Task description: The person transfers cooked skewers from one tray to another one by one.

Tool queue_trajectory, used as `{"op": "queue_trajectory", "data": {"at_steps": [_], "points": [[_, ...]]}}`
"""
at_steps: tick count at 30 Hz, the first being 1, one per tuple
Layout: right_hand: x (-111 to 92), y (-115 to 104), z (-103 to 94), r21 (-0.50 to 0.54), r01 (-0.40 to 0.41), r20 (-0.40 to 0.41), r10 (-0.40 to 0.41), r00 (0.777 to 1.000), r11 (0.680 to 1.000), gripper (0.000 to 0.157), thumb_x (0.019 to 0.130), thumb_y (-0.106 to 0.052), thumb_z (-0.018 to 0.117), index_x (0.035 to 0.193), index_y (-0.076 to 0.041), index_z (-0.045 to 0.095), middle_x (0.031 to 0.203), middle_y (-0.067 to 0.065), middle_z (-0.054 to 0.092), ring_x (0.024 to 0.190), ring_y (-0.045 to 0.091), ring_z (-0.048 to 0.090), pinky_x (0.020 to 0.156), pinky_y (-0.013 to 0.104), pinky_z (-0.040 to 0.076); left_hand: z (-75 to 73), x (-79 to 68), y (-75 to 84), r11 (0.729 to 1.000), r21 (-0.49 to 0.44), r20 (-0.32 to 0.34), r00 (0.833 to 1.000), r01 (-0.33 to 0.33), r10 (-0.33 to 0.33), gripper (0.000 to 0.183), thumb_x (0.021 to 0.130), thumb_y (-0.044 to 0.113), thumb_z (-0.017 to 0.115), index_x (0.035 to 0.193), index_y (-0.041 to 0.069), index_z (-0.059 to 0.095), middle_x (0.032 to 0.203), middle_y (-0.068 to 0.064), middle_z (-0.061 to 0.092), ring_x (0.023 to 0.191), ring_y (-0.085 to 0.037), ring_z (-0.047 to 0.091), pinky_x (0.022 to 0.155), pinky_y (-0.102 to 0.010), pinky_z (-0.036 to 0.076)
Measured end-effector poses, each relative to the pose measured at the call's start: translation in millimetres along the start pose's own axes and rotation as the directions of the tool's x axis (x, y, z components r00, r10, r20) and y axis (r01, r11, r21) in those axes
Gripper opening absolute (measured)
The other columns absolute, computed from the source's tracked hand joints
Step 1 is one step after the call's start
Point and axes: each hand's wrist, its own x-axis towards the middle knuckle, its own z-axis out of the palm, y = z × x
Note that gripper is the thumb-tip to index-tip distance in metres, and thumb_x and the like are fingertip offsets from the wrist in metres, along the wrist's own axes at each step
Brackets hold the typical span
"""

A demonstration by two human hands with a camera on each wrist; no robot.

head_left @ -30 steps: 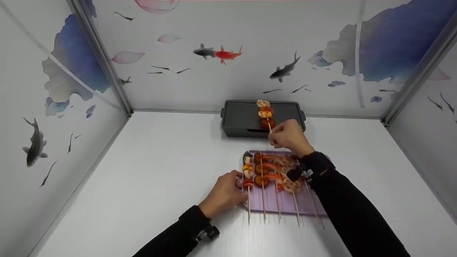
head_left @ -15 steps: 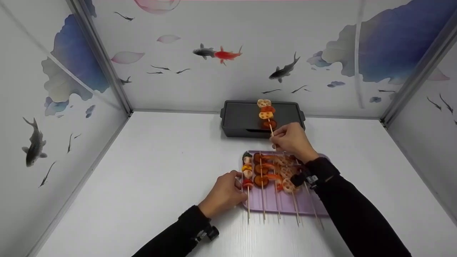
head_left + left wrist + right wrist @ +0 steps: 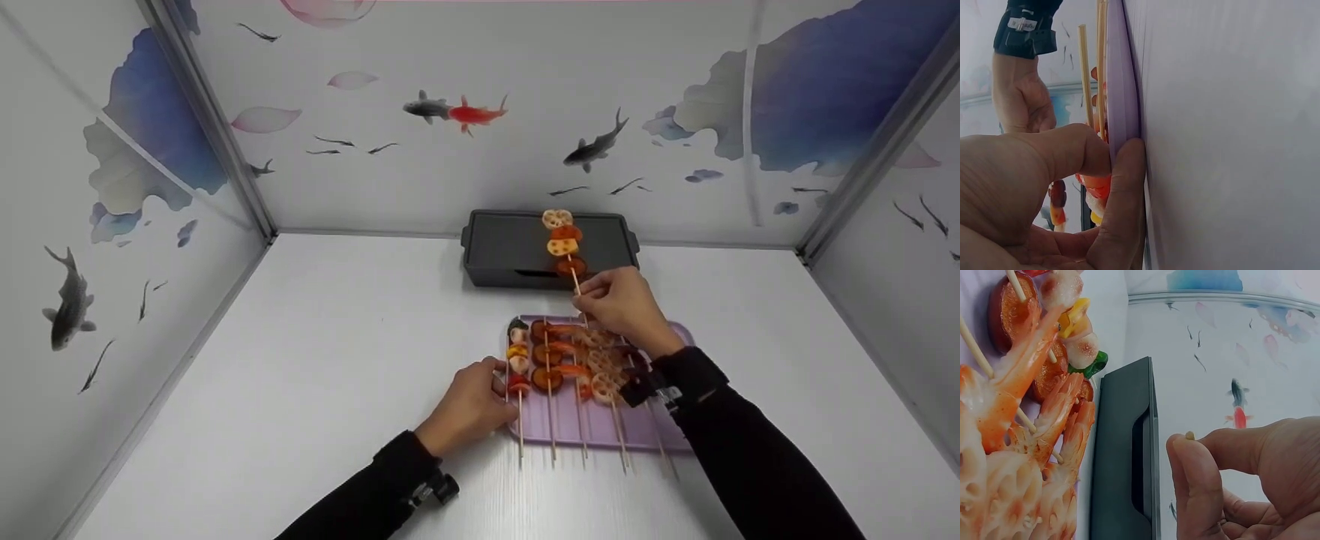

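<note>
My right hand (image 3: 624, 301) pinches the bare stick of a food skewer (image 3: 564, 246), held tilted with its tip away from me. On that skewer are a lotus root slice, an orange-red piece, a yellow piece with holes and a brown round. From the head view it overlaps the grill's front edge. My left hand (image 3: 469, 405) grips the left rim of the purple tray (image 3: 559, 420), thumb and fingertip either side of the rim in the left wrist view (image 3: 1123, 118). Several skewers lie across the tray, including a vegetable-and-meatball skewer (image 3: 518, 360) at the left and shrimp skewers (image 3: 1010, 377).
Behind the tray, against the back wall, stands a dark grey flat-topped grill (image 3: 510, 244). A white table (image 3: 337, 360) lies under everything. Printed wall panels (image 3: 360, 172) close off the back and both sides. Skewer stick ends (image 3: 555, 450) jut past the tray's front edge.
My right hand has drawn back toward the tray and slightly right, carrying the skewer with it. My left hand stays on the tray's rim. The tray and grill keep their places.
</note>
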Motion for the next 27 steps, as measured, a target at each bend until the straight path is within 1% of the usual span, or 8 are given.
{"op": "queue_trajectory", "data": {"at_steps": [4, 7, 11, 16, 19, 22, 24, 27], "points": [[-8, 0, -0.5, -0.034, 0.011, -0.008, -0.011, 1.0, 0.999, 0.018, 0.089, -0.024, 0.073, 0.097, -0.008, 0.072, 0.089, 0.011, 0.073, 0.067, 0.021, 0.069, 0.056, 0.031, 0.056, -0.1, 0.2, -0.3, 1.0, -0.014, 0.003, 1.0, 0.006, -0.006, 0.063, 0.071, 0.004, 0.069, 0.131, -0.001, 0.054, 0.092, -0.011, 0.069, 0.064, -0.01, 0.059, 0.055, -0.024, 0.049], [-14, 1, -0.4, -0.051, 0.009, -0.007, -0.009, 1.0, 0.999, 0.017, 0.089, -0.025, 0.073, 0.097, -0.009, 0.072, 0.088, 0.01, 0.072, 0.067, 0.024, 0.068, 0.055, 0.031, 0.054, 0.1, -0.2, -0.6, 1.0, -0.024, 0.003, 1.0, 0.007, -0.007, 0.063, 0.071, 0.004, 0.07, 0.131, -0.001, 0.054, 0.091, -0.011, 0.069, 0.064, -0.01, 0.059, 0.055, -0.025, 0.05], [-22, 3, -0.8, -0.046, -0.002, 0.009, 0.002, 1.0, 0.999, 0.018, 0.09, -0.024, 0.072, 0.099, -0.009, 0.072, 0.09, 0.01, 0.072, 0.066, 0.026, 0.069, 0.054, 0.032, 0.054, 0.3, -0.9, -1.0, 1.0, -0.019, 0.001, 1.0, 0.0, 0.0, 0.062, 0.071, 0.005, 0.07, 0.13, -0.002, 0.054, 0.09, -0.011, 0.069, 0.064, -0.01, 0.059, 0.054, -0.025, 0.049], [-32, 6, -3.8, -0.071, 0.001, 0.002, -0.001, 1.0, 0.997, 0.017, 0.09, -0.025, 0.072, 0.099, -0.01, 0.072, 0.091, 0.009, 0.072, 0.07, 0.02, 0.064, 0.057, 0.031, 0.052, -0.1, -0.5, -1.2, 1.0, -0.007, 0.008, 1.0, -0.001, 0.001, 0.062, 0.072, 0.007, 0.07, 0.131, -0.001, 0.054, 0.092, -0.011, 0.068, 0.068, -0.009, 0.057, 0.057, -0.023, 0.048], [-39, 8, -5.4, -0.057, -0.017, 0.005, 0.018, 1.0, 0.998, 0.019, 0.09, -0.026, 0.073, 0.099, -0.01, 0.072, 0.091, 0.009, 0.072, 0.071, 0.02, 0.063, 0.058, 0.031, 0.052, -0.5, 0.2, -1.0, 1.0, 0.005, 0.007, 1.0, -0.006, 0.006, 0.063, 0.071, 0.009, 0.071, 0.131, -0.001, 0.054, 0.093, -0.01, 0.068, 0.068, -0.009, 0.057, 0.059, -0.023, 0.049], [-45, 10, -6.5, -0.027, -0.044, 0.012, 0.044, 0.999, 0.999, 0.02, 0.089, -0.027, 0.074, 0.099, -0.009, 0.072, 0.089, 0.009, 0.072, 0.068, 0.021, 0.064, 0.055, 0.031, 0.053, -0.4, 0.9, -0.6, 1.0, 0.01, 0.009, 1.0, -0.004, 0.004, 0.064, 0.072, 0.009, 0.071, 0.132, -0.001, 0.054, 0.092, -0.01, 0.069, 0.068, -0.009, 0.057, 0.059, -0.023, 0.049], [-49, 13, -7.7, -0.022, -0.046, 0.012, 0.046, 0.999, 0.999, 0.021, 0.089, -0.027, 0.075, 0.099, -0.009, 0.072, 0.088, 0.009, 0.072, 0.065, 0.021, 0.065, 0.054, 0.032, 0.053, -0.2, 1.1, -0.3, 1.0, 0.005, 0.011, 1.0, -0.003, 0.003, 0.064, 0.071, 0.008, 0.071, 0.132, -0.002, 0.053, 0.092, -0.01, 0.069, 0.067, -0.009, 0.058, 0.058, -0.024, 0.049], [-54, 16, -10.3, -0.059, -0.051, -0.01, 0.05, 0.999, 0.997, 0.021, 0.087, -0.029, 0.075, 0.098, -0.011, 0.072, 0.086, 0.007, 0.072, 0.062, 0.019, 0.064, 0.053, 0.031, 0.052, 0.0, 0.8, 0.5, 1.0, -0.009, 0.012, 1.0, -0.003, 0.003, 0.063, 0.071, 0.007, 0.071, 0.132, -0.002, 0.053, 0.092, -0.011, 0.068, 0.067, -0.009, 0.058, 0.058, -0.024, 0.049]]}}
